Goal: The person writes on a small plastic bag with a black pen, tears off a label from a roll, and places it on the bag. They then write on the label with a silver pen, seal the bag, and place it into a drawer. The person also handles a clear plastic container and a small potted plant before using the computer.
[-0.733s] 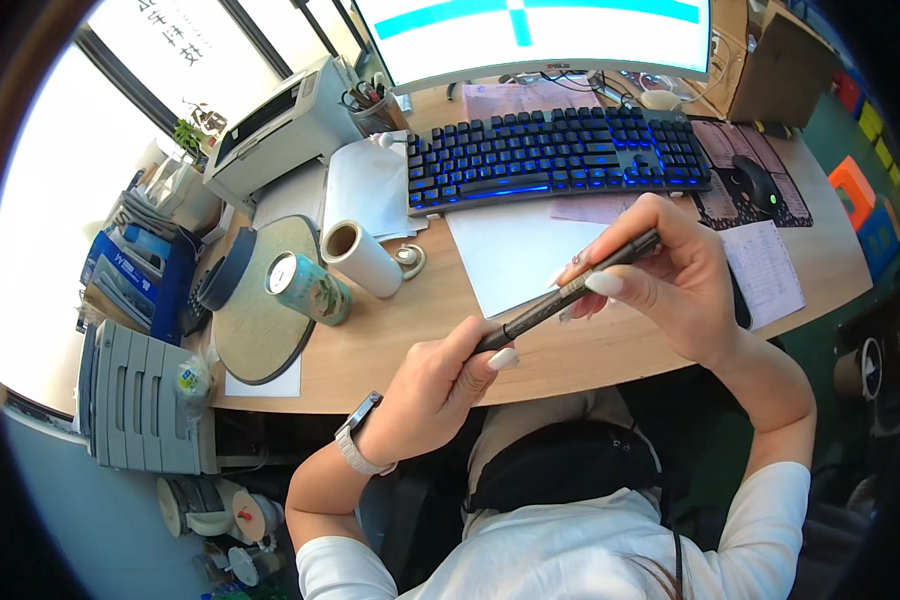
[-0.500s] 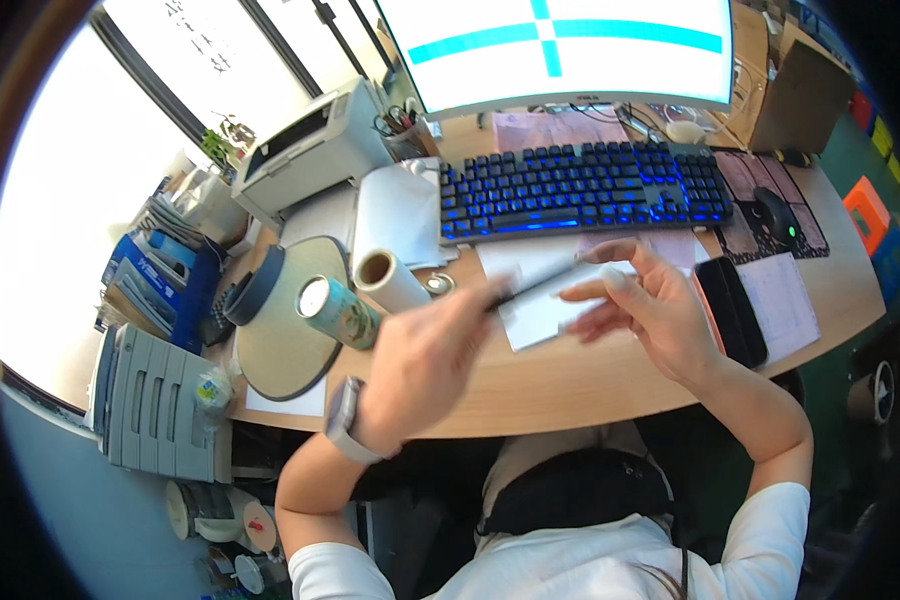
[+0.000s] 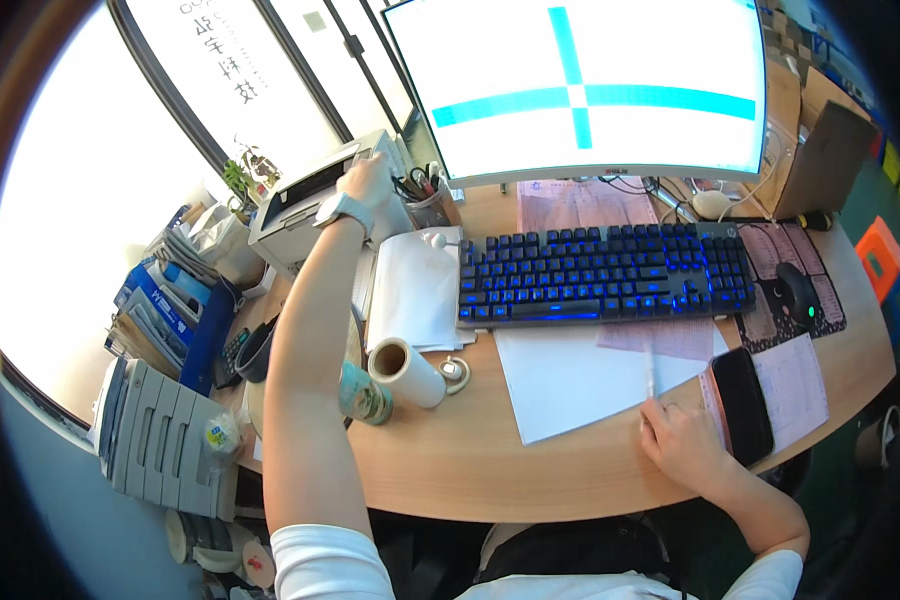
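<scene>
My left arm stretches far forward, and my left hand (image 3: pixel 367 183) is at the top of the grey-white printer (image 3: pixel 305 235). Its fingers are bent together at the printer's edge; what they hold, if anything, is hidden. A light-strapped watch (image 3: pixel 345 211) is on that wrist. Low on the right, my right hand (image 3: pixel 682 442) rests by the desk's front edge. Its fingers close on the lower end of a slim pale pen (image 3: pixel 650 372), which points away over the white paper (image 3: pixel 560 385). Just right of this hand lies a dark phone (image 3: pixel 742 405).
A lit keyboard (image 3: pixel 600 275) sits below the monitor (image 3: pixel 600 140), with a mouse (image 3: pixel 796 293) to its right. A paper roll (image 3: pixel 407 373) and a green can (image 3: pixel 366 396) stand by my left forearm. A pen holder (image 3: pixel 430 208) is beside the printer.
My hands were close together over the desk with a dark thin pen between them. They have parted: the left went forward to the printer, the right down to the paper. The view has tilted up.
</scene>
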The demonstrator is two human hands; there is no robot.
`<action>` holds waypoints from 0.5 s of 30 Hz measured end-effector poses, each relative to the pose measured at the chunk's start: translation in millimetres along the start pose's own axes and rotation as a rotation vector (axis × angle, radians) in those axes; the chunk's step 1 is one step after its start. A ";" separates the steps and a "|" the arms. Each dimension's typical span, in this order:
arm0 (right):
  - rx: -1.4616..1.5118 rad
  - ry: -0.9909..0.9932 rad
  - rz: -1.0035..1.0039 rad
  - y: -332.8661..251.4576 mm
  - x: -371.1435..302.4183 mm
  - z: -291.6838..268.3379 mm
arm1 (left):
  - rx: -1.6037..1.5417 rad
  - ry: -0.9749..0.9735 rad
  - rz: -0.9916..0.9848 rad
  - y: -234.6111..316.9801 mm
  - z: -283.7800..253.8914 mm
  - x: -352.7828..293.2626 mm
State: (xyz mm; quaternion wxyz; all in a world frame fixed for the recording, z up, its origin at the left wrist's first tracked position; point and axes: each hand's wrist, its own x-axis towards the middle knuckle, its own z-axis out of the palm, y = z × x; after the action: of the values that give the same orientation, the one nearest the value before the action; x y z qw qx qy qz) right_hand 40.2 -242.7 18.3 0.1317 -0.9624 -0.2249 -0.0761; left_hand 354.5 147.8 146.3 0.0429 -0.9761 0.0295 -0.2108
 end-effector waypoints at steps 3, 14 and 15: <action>0.145 0.064 0.006 8.2 2.4 -11.4 | -0.015 -0.148 0.011 15.9 12.4 23.3; 0.906 0.255 -0.210 -27.6 203.2 -117.4 | -0.116 -0.180 0.017 -36.0 -21.4 3.8; 0.906 0.341 -0.289 -29.5 242.8 -115.7 | -0.021 -0.030 0.085 -45.1 -22.7 4.9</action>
State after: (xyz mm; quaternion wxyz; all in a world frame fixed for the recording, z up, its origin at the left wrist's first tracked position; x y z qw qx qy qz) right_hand 232.1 -150.2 185.0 0.5591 -0.7416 -0.3415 -0.1444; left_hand 351.3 190.7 173.3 0.0421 -0.9775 0.0725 -0.1936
